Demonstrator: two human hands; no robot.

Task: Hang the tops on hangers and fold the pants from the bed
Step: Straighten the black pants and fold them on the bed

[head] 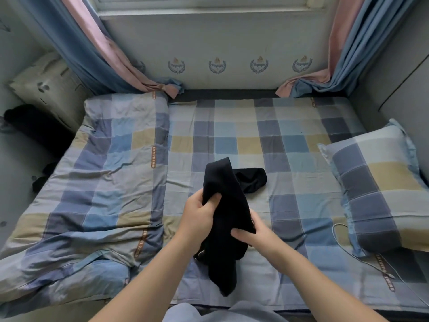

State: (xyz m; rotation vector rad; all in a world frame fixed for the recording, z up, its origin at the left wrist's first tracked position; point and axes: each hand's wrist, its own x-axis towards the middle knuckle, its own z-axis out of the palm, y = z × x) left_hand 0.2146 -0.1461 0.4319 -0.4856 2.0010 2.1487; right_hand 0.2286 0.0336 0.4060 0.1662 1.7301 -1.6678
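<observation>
Two hands (left hand [200,211], right hand [253,233]), one garment [229,205], one pillow [376,187], one quilt [104,182], two curtains [76,43] [362,43].

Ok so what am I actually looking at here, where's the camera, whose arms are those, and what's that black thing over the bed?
There is no machine here. It is one picture, taken by a wide-angle camera worn on a person's head, looking forward and down. So the two bare arms coming in from the bottom are that person's own. The left hand and the right hand both grip a black garment, lifted over the checked bed. Its far end rests on the bed. I cannot tell whether it is a top or pants. A rumpled quilt in the same check lies on the left of the bed, and a pillow on the right. Curtains hang at both sides behind the bed.
</observation>
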